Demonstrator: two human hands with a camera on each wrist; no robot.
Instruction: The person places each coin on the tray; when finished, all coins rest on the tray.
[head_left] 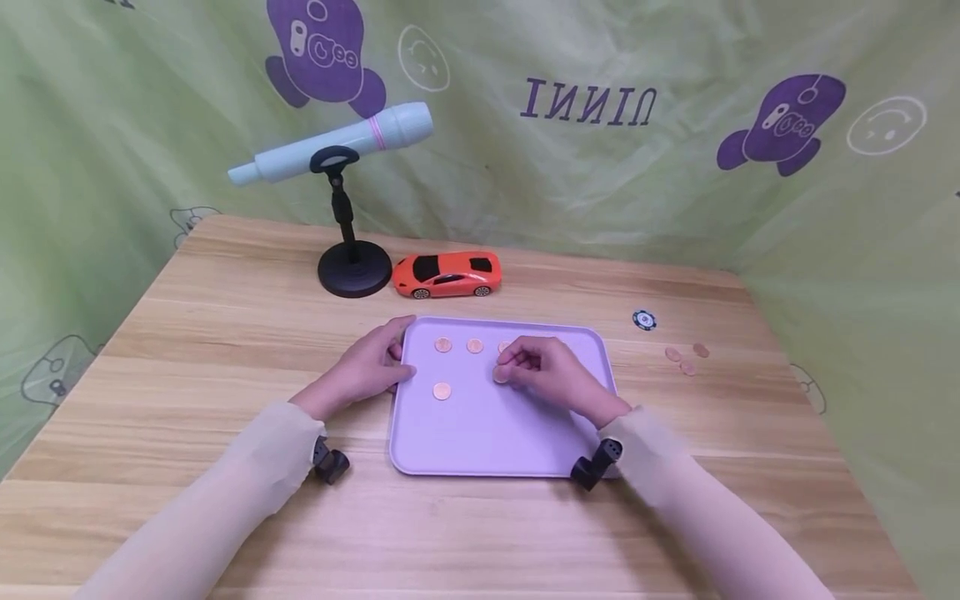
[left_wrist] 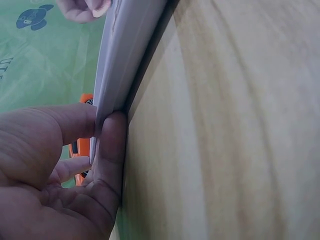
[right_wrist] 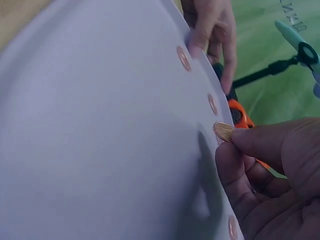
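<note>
My left hand (head_left: 365, 368) grips the left rim of a lilac tray (head_left: 480, 442). In the left wrist view the thumb (left_wrist: 77, 121) lies on the rim with fingers beneath it. Above the tray, my right hand (head_left: 553, 373) pinches a copper coin (right_wrist: 223, 131) between thumb and fingertip. More copper coins lie flat along the tray's far side, among them a left one (head_left: 443, 344) and its neighbour (head_left: 475, 345). A third coin (head_left: 503, 347) is partly covered by the right hand. Nearer the front left lies a single coin (head_left: 442, 391).
Right of the tray, three copper coins (head_left: 687, 368) lie on the wooden table (head_left: 225, 350) near a blue and white poker chip (head_left: 644, 320). Behind the tray are an orange toy car (head_left: 447, 276) and a light blue microphone (head_left: 322, 152) on a black stand (head_left: 355, 270).
</note>
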